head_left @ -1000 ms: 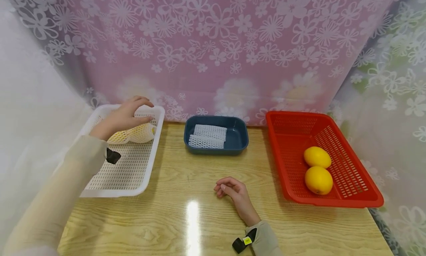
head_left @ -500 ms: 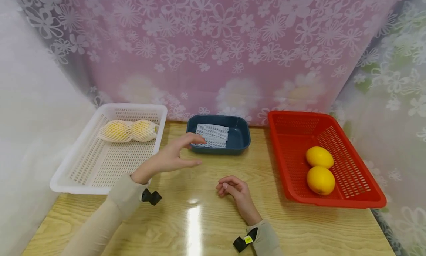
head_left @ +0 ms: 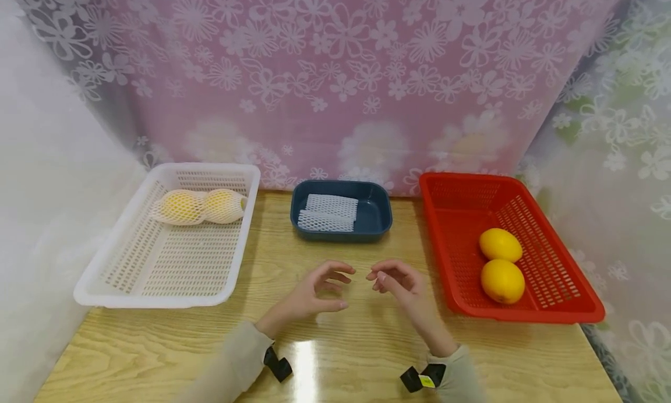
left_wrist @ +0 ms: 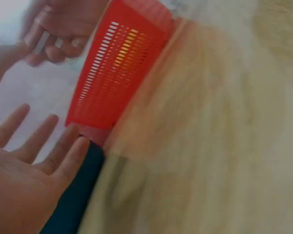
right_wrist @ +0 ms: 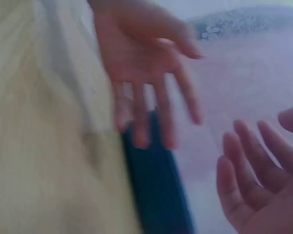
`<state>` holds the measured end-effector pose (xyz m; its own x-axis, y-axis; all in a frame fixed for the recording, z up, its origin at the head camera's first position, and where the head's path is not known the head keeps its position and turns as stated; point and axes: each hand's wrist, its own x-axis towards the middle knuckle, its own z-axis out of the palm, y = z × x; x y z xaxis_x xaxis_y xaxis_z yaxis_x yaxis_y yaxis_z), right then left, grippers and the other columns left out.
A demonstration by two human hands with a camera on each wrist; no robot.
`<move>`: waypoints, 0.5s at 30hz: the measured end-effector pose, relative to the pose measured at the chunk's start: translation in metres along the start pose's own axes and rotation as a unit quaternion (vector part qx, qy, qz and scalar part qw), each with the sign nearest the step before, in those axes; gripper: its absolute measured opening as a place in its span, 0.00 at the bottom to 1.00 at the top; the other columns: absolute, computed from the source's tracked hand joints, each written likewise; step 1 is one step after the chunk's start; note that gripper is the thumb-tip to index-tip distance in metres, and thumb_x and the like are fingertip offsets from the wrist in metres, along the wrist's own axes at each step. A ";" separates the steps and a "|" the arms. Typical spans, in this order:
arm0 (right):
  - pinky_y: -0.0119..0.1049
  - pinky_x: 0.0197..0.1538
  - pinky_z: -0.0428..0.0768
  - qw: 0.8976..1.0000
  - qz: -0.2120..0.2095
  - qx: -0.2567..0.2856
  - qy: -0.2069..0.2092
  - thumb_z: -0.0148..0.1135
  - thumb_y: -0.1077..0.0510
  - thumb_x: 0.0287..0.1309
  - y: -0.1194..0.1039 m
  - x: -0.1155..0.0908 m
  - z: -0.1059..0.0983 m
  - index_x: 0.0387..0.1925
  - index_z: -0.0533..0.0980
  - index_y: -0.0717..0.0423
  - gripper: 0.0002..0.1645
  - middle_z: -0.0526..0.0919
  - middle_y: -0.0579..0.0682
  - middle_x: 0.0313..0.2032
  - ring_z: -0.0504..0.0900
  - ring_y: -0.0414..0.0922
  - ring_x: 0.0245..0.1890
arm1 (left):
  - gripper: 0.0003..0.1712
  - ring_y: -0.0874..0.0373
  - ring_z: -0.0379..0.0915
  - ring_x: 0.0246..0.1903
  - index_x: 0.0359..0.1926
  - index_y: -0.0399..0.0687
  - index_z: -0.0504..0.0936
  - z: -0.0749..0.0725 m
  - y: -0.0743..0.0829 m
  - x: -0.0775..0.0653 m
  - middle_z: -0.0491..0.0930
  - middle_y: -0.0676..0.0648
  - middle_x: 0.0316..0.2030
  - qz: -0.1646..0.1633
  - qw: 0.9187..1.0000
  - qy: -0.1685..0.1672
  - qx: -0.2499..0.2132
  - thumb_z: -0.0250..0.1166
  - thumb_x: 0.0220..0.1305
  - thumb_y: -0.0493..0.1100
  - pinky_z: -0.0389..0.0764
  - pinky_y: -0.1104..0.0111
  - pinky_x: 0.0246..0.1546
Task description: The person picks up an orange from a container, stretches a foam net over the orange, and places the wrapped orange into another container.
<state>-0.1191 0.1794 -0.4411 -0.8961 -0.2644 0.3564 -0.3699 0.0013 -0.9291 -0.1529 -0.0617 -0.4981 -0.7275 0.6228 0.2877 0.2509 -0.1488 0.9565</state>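
Over the front middle of the table, my left hand [head_left: 309,292] and right hand [head_left: 406,289] face each other, a small gap between their fingertips. Both have relaxed fingers and hold nothing. Behind them a dark blue tray [head_left: 374,216] contains white foam net sleeves [head_left: 330,212], lying flat. To the left, a white basket [head_left: 225,292] holds two yellow fruits in foam nets [head_left: 201,207], side by side at its back. At the right stands a red basket [head_left: 445,216] with two bare yellow fruits, the far one [head_left: 500,245] touching the near one [head_left: 502,281].
The wooden table [head_left: 157,356] has a bright reflection at its front. A pink floral cloth [head_left: 325,100] hangs right behind the tray and baskets. Pale cloths [head_left: 47,176] close off the left and right sides.
My left hand has come from above the white basket, across the table, to a place opposite my right hand. The right hand has shifted a little to the right.
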 end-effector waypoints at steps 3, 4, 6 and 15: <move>0.34 0.40 0.82 0.995 -0.002 -0.100 -0.004 0.57 0.71 0.66 -0.027 0.002 -0.023 0.47 0.78 0.66 0.10 0.84 0.58 0.39 0.82 0.48 0.33 | 0.36 0.23 0.63 0.58 0.67 0.32 0.64 0.007 -0.005 -0.003 0.65 0.27 0.63 0.025 0.999 -0.010 -0.028 0.67 0.60 0.26 0.68 0.35 0.54; 0.33 0.40 0.82 0.991 -0.001 -0.136 -0.007 0.58 0.71 0.65 -0.040 0.003 -0.030 0.47 0.78 0.65 0.10 0.85 0.57 0.39 0.82 0.47 0.33 | 0.35 0.22 0.63 0.57 0.67 0.31 0.63 0.009 -0.008 -0.004 0.65 0.26 0.63 0.031 0.999 -0.011 -0.036 0.67 0.60 0.26 0.68 0.35 0.54; 0.30 0.41 0.82 0.979 -0.004 -0.202 -0.002 0.60 0.70 0.64 -0.057 0.005 -0.049 0.47 0.80 0.59 0.12 0.85 0.51 0.40 0.82 0.45 0.34 | 0.34 0.22 0.63 0.57 0.67 0.31 0.63 0.010 -0.013 -0.006 0.65 0.26 0.63 0.037 0.998 -0.011 -0.045 0.66 0.61 0.26 0.68 0.36 0.54; 0.28 0.39 0.76 0.902 0.128 -0.413 0.015 0.57 0.49 0.70 -0.076 0.013 -0.155 0.54 0.78 0.52 0.17 0.82 0.54 0.48 0.79 0.48 0.45 | 0.31 0.31 0.70 0.54 0.65 0.31 0.66 0.010 -0.033 -0.010 0.72 0.30 0.58 0.023 0.999 -0.009 -0.023 0.66 0.62 0.27 0.75 0.48 0.55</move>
<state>-0.1408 0.3256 -0.3502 -0.9797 -0.1271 0.1547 -0.1951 0.7798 -0.5949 -0.1475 -0.0557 -0.5335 -0.7044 0.6281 0.3305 0.2534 -0.2125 0.9437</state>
